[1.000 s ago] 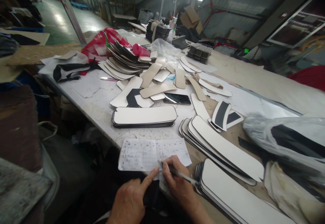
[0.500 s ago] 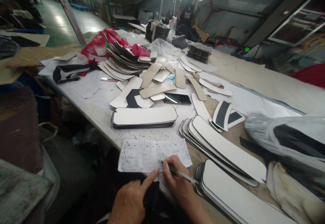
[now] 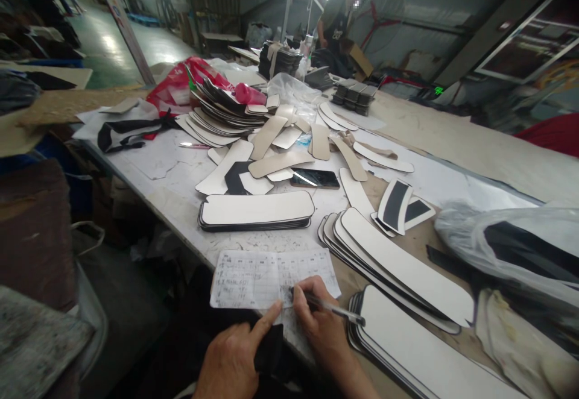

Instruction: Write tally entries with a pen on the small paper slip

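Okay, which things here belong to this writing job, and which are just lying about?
Writing:
pen, in right hand
paper form, left hand at its near edge

Apparently just lying about:
smartphone
pink bottle
red plastic bag
panel stack beyond the form

With left hand (image 3: pixel 230 354), pointing up and to the right, index finger (image 3: pixel 266 323) stretched, back of hand upward, other fingers bent below. With right hand (image 3: pixel 319 320) just beside, pinching between bent fingers and thumb (image 3: pixel 300 304), leaning inward, bare forearm (image 3: pixel 351 378) slanting down to lower right.
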The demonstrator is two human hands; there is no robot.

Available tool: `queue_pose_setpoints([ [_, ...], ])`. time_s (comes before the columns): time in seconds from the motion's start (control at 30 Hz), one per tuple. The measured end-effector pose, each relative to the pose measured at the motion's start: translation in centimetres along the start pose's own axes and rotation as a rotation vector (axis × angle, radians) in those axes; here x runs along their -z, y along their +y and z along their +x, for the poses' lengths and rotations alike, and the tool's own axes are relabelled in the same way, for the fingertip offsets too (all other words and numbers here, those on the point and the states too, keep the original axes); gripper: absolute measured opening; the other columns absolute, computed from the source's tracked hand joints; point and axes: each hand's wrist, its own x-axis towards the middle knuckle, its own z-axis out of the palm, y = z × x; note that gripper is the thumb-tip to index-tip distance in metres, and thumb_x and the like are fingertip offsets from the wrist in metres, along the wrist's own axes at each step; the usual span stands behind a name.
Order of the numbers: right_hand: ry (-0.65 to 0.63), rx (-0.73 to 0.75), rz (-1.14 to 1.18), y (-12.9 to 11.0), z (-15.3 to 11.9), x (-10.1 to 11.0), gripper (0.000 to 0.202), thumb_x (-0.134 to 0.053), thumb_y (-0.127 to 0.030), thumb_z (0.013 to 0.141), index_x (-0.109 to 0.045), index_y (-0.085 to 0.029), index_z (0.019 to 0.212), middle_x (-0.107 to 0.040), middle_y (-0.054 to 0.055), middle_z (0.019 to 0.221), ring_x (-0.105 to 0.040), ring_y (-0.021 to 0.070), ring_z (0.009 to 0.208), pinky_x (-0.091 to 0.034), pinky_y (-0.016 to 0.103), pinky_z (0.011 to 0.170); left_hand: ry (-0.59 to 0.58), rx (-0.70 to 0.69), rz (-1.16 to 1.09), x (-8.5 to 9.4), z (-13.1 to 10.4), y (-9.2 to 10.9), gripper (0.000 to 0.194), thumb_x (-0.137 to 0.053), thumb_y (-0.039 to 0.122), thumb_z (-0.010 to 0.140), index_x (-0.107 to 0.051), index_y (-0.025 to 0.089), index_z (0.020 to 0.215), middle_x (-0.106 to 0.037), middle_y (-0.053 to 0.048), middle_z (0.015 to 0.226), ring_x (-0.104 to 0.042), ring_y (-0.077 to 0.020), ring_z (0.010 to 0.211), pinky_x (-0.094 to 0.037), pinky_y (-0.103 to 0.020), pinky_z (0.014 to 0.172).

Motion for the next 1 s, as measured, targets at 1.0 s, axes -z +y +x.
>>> queue_pose_setpoints([
  [1.0,-0.042,0.105,-0.001,0.0,-0.1,-0.5,0.016,-0.046,-0.025,0.093,-0.051,-0.021,0.077,-0.052,-0.004,0.067,-0.051,0.0098,0.061,-0.041,0.018,0.059,-0.197,0.096,-0.084,1.3,0.6,0.4,0.072,-0.040,0.003,0.081,-0.027,0.043,0.140,-0.063,-0.001,0.080,-0.060,-0.0163,0.076,-0.045,-0.028,0.071],
])
